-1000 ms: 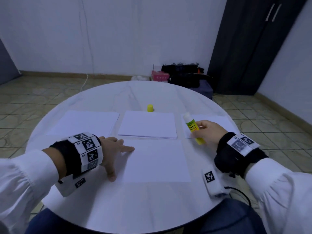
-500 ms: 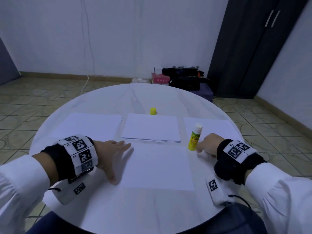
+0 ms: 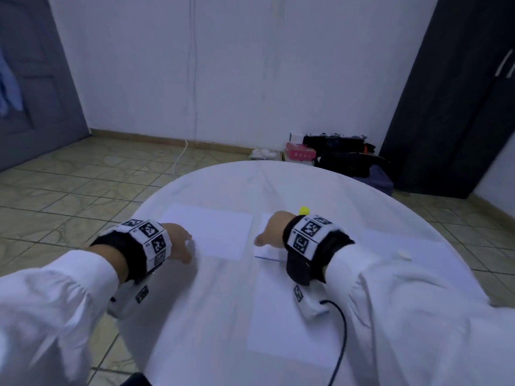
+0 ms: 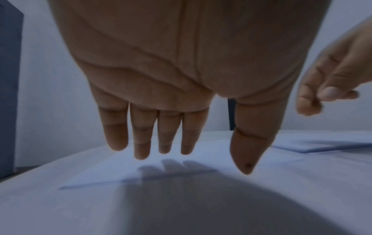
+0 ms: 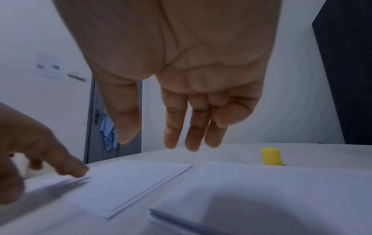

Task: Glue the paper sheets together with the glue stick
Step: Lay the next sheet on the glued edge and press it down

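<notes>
Several white paper sheets lie on the round white table (image 3: 223, 344). My left hand (image 3: 181, 242) hovers with straight fingers (image 4: 141, 143) over the near corner of the left sheet (image 3: 214, 232); whether they touch it I cannot tell. My right hand (image 3: 269, 232) hangs relaxed and empty above the middle stack (image 5: 261, 190). A single sheet (image 3: 281, 316) lies nearer me. The yellow cap (image 5: 270, 156) stands just behind the middle stack. Only a small white tip (image 3: 402, 254), perhaps the glue stick's, shows above my right sleeve.
Another sheet (image 3: 412, 243) lies at the right of the table. A black cable (image 3: 342, 338) runs from my right wrist over the near sheet. Bags and a pink box (image 3: 301, 154) sit on the floor behind the table, beside a dark wardrobe (image 3: 451, 93).
My right hand stood the glue stick upright on the table, let go, and moved left over the middle stack. My left hand went forward to the left sheet. The head view swung left.
</notes>
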Demonstrator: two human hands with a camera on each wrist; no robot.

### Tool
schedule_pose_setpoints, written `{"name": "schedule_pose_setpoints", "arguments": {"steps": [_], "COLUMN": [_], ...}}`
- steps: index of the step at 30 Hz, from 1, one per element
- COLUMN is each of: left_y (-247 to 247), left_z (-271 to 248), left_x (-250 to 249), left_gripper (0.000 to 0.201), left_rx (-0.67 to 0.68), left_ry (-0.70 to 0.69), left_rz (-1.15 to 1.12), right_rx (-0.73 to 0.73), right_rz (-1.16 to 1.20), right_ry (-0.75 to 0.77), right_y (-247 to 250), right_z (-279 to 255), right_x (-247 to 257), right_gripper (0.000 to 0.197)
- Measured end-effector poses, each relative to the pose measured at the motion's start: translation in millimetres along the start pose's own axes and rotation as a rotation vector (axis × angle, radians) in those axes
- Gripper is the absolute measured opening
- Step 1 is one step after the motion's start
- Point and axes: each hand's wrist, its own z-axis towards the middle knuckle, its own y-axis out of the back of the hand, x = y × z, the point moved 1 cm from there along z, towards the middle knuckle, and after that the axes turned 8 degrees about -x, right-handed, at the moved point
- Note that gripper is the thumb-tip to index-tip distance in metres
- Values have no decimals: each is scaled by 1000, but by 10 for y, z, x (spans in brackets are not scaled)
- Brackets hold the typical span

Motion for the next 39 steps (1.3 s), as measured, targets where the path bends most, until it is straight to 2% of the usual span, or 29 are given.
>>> {"name": "schedule_pose_setpoints", "arguments": {"steps": [4,7,10,13,19,26,30,32,34,36,38,39], "left_y": [-25,-74,-61,-1,1,-50,-131,-171,-166,-115,-19,33], "left_z": [95,226,309,313,354,361,323,301,267,191,102,58], "left_x": [85,139,172,187,256,218,206,245,304,340,367,392], "left_gripper": [43,14,14,20,39,36,34,25,15,6,0,4], "left_rx": [12,-23,-13,-15,-24,-9,-62,-30,31,52,-79,-165], "left_ry": [-15,-22,-1,-10,13,39,73,59,10,-47,-36,-5], "left_rz": [-5,-50,-82,-125,-194,-188,-227,-267,-358,-405,-401,-430], "right_rx": [-28,22,32,20,75,43,-69,-63,-52,-47,-44,-63], "right_rz": [-108,-194,-230,-244,-238,-263,-68,68,282,470,636,702], "right_ry": [-20,8,-9,-69,-48,-37,-32,-50,-131,-128,-103,-81], "right_y": [-143,-248,-312,-356,-379,-429,-360,-347,-337,-312,-248,-212], "right_z": [423,566,633,700,750,677,466,409,368,282,139,32], "right_x": [295,436,513,513,483,585,649,702,725,691,581,505], "right_gripper": [49,53,65,91,81,72,25,22,20,19,23,23]}}
